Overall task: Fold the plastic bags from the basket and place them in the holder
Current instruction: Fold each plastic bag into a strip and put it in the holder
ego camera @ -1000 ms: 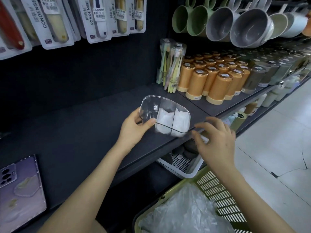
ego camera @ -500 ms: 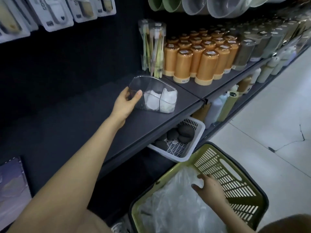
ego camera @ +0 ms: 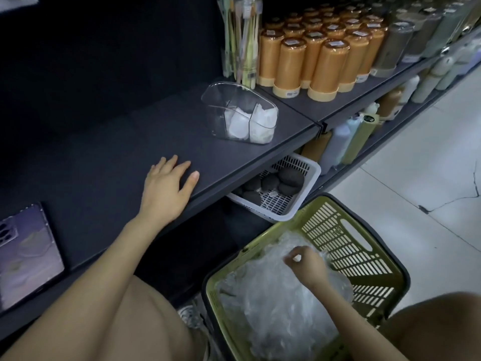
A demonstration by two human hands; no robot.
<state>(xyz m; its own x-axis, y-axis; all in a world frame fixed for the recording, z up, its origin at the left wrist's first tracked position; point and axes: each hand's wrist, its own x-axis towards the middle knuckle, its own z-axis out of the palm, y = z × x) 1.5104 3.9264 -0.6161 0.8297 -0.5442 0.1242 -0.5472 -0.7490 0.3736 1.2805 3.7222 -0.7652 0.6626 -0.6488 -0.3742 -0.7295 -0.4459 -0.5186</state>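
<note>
A clear plastic holder [ego camera: 216, 105] with two compartments stands on the dark shelf [ego camera: 130, 142]; folded white bags [ego camera: 247, 121] sit in both compartments. My left hand [ego camera: 166, 188] rests flat on the shelf near its front edge, fingers spread, well left of and below the holder. On the floor stands a green slatted basket [ego camera: 364, 246] holding a heap of crumpled clear plastic bags [ego camera: 273, 303]. My right hand [ego camera: 307, 267] is down in the basket, fingers curled and pinching the top of the plastic.
Orange rolls [ego camera: 317, 58] and a tube of toothbrushes [ego camera: 242, 37] stand behind the holder. A white basket [ego camera: 309, 178] with dark round things juts out under the shelf. A phone case [ego camera: 26, 256] lies at the shelf's left. My knees are at the bottom edge.
My left hand let go of the holder and drew back to lie flat on the shelf. My right hand closed its fingers on the plastic in the basket. The view tipped downward.
</note>
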